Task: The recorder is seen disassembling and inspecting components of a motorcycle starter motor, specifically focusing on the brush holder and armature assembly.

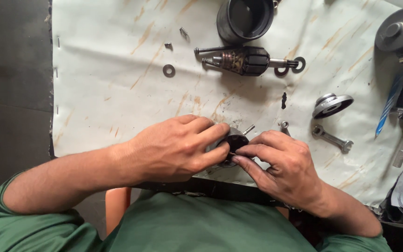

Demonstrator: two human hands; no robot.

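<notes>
Dark round part (235, 140) | left hand (176, 148) clasps it | right hand (283, 161) pinches its edge

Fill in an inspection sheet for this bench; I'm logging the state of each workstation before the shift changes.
Surface: pale sheet with rust-coloured streaks, stapled along its left edge over a dark table.
Job's things: small dark round part with a short metal pin sticking out, held by both hands.
Clutter: motor armature, dark cylindrical housing, washer, small spring, connecting rod, round metal cap, tools at the right edge.
Grippers: left hand wraps the part; right hand pinches at its front edge.
Cables: nothing seen.
Surroundings: green shirt, dark belt, orange seat edge below.
</notes>
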